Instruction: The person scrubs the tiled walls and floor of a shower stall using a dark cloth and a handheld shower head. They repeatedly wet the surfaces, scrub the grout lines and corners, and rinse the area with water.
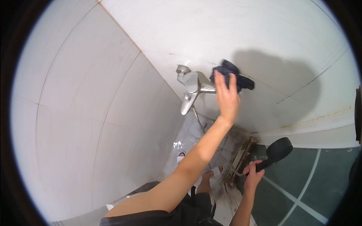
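Observation:
My left hand point(228, 97) presses a bunched dark cloth point(226, 74) against the white tiled wall, with its fingers spread over the cloth. Just left of the cloth, a chrome shower mixer tap point(192, 84) is fixed to the wall, and its spout ends behind my left hand. Lower right, my right hand point(254, 171) grips the handle of a black shower head point(278, 149), held above the dark green tiles. A thin metal hose point(198, 118) hangs from the mixer and runs towards my right hand, partly hidden by my left forearm.
A tiled side wall point(84, 118) rises at the left and meets the tap wall in a corner. Below, the floor point(183, 135) looks wet around my feet in white slippers point(216, 171). A grimy ledge point(240, 158) borders the dark green tiles point(282, 180).

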A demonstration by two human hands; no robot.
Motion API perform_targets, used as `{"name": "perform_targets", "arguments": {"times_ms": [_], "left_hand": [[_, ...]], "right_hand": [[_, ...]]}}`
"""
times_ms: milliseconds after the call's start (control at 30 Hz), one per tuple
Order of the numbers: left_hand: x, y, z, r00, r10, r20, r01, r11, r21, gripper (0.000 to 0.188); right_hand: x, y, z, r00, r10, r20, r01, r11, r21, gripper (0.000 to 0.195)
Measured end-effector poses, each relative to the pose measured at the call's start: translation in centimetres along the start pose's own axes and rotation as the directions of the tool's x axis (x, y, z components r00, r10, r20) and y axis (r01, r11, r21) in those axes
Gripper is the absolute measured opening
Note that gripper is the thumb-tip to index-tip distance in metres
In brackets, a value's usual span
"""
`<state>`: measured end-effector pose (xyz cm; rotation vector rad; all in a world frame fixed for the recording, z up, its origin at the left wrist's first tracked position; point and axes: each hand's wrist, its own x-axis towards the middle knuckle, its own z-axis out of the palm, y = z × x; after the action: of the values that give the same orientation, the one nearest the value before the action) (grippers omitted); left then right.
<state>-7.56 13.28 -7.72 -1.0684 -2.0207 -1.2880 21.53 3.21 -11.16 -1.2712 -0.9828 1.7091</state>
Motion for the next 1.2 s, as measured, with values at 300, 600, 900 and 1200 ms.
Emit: {"name": "perform_targets", "arguments": {"times_ms": [300,600,900,1200], "left_hand": [[-4.5,1.8,-15.4,0.861,-0.12,0.494,0.302,0.902,-0.307,0.066],[7.7,-8.7,-25.0,0.9,-0.364,0.239,0.431,0.818,-0.38,0.035],[14.3,-10.3,-17.7,0.67,0.014,0.743,0.346,0.879,-0.328,0.036],[13.6,-14.8,-15.9,0.721,-0.005,0.693,0.336,0.877,-0.343,0.028]], "right_hand": [[-2.9,-2.6,3.9,0.992,-0.044,0.118,0.069,0.974,-0.214,0.014],[-5.8,-11.2,12.8,0.973,-0.06,0.225,0.167,0.851,-0.498,0.021],[-7.8,-16.6,16.5,0.975,-0.14,0.176,0.208,0.856,-0.474,0.03],[-7.4,-15.4,14.8,0.979,-0.026,0.203,0.132,0.839,-0.528,0.028]]}}
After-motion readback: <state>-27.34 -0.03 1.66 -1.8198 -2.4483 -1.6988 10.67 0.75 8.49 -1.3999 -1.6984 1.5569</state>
